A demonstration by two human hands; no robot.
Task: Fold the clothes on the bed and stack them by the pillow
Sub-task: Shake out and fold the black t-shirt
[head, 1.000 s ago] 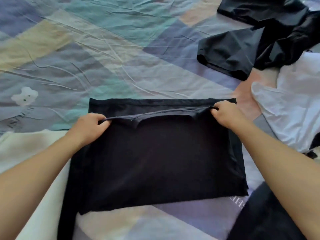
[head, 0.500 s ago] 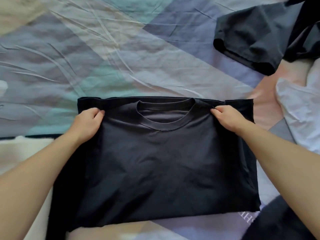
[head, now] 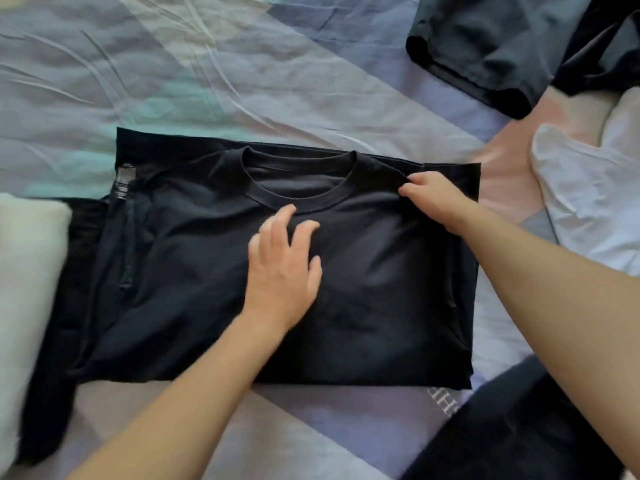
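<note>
Black shirt (head: 180,271) under left fingers (head: 304,230), right fingers (head: 407,192) pinching

There is one view only — the camera on my head, looking forward and steeply down over my own forearms onto the bed sheet (head: 242,81). It sits close: the folded black T-shirt (head: 194,258) fills the middle, with my left hand (head: 282,268) and right hand (head: 434,199) reaching in from the bottom edge. The wide lens bends the borders — the white pillow (head: 24,289) is cut off at the left, other clothes at the right. No second view shares this scene.
</note>
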